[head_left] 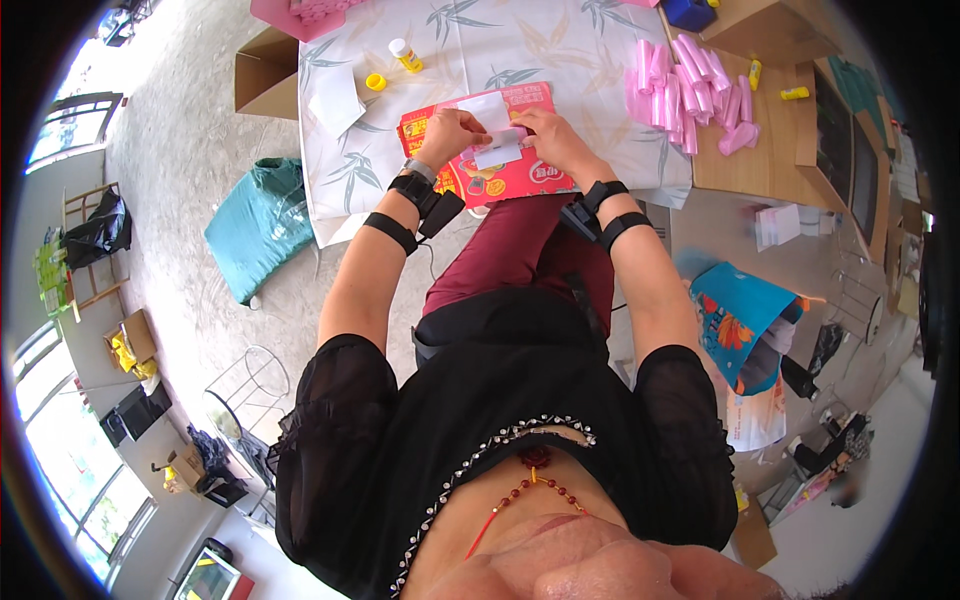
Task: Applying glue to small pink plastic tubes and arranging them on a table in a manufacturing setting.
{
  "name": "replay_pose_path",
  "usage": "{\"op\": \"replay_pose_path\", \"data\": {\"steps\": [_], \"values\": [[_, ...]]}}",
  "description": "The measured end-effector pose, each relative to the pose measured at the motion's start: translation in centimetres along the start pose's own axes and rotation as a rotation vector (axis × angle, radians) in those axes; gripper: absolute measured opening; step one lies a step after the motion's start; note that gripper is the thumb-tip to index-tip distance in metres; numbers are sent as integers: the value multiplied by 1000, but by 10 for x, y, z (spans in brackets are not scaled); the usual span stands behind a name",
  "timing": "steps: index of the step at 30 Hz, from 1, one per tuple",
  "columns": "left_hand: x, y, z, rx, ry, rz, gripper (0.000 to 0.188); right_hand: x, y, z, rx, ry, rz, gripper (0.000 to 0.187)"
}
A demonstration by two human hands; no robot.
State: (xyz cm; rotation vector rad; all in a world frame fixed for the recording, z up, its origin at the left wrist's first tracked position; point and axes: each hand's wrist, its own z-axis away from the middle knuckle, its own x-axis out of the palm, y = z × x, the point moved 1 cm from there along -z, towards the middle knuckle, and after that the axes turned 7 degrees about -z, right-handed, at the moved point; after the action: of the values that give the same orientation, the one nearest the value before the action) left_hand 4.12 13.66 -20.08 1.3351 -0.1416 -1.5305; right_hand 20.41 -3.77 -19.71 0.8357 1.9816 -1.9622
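Note:
A red printed sheet [530,180] lies at the table's near edge, with white paper [500,156] on top of it. Across the paper, between my hands, is a small pale pink roll [503,138]. My left hand [450,136] pinches its left end with closed fingers. At its other end, the fingers of my right hand [552,140] are bent and pressed on the roll and paper. Beyond my left hand stand a yellow glue stick [406,56] with a white top and a loose yellow cap [376,82]. White paper slips [336,102] lie left of them.
Many pink rolls [690,90] are heaped at the right, partly on a brown cardboard surface [745,165]. A pink box [300,18] sits at the far left, above an open carton [265,75]. A teal bag [262,230] is on the floor at left.

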Motion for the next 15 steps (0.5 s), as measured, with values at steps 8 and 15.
{"op": "replay_pose_path", "data": {"steps": [8, 15], "values": [[2, 6, 5, 2, 44, 54, 22, 21, -3, -9, 164, 185, -41, 26], [14, 37, 43, 212, 342, -319, 17, 29, 0, -12, 105, 305, 112, 19]]}}
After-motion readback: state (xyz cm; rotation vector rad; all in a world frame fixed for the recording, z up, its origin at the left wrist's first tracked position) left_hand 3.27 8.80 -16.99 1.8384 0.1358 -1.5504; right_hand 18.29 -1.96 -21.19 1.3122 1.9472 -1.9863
